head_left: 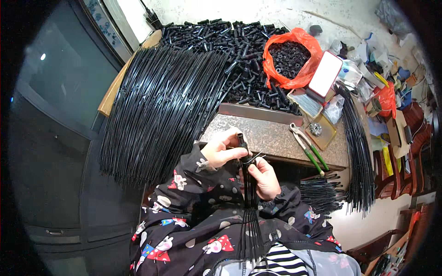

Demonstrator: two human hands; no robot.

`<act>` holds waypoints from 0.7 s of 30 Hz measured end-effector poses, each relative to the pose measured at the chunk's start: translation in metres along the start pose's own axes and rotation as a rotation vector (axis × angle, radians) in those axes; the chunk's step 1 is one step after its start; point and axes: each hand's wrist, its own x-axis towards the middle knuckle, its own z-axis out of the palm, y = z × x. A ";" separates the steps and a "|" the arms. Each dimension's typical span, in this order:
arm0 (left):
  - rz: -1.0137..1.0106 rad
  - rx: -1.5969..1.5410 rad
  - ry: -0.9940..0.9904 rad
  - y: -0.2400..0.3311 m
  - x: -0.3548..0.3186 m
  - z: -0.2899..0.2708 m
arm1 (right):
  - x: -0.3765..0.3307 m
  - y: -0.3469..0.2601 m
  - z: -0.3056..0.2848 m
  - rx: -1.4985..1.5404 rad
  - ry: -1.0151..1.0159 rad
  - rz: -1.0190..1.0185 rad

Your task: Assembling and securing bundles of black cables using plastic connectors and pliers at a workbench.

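Observation:
Close to my body, both hands are on a bundle of thin black rods [251,198] that looks like umbrella ribs. A short black tube [241,139] stands at its top, and the rods hang down over my lap. My left hand [223,149] is closed round the tube, thumb pressed on its side. Just below, my right hand [265,179] pinches the rods where they meet the tube. A thin wire-like end sticks out between the hands. The fingers behind the bundle are partly hidden.
On the stone-topped table [271,138] lie green-handled pliers [308,149] and a metal bar [260,114]. A heap of black tubes [202,34] sits behind long black rods [161,106] at left. A red bag [298,83] holds small black parts. At right stand a phone [325,76] and more rods [357,156].

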 end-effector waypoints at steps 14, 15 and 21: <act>0.009 0.168 0.060 0.008 -0.005 0.009 | 0.007 -0.011 -0.007 0.006 -0.213 0.113; 0.004 0.164 0.061 0.010 -0.005 0.010 | 0.005 -0.011 -0.006 0.009 -0.210 0.118; 0.197 0.620 0.113 0.022 -0.002 0.017 | 0.001 -0.013 -0.001 -0.024 -0.096 0.082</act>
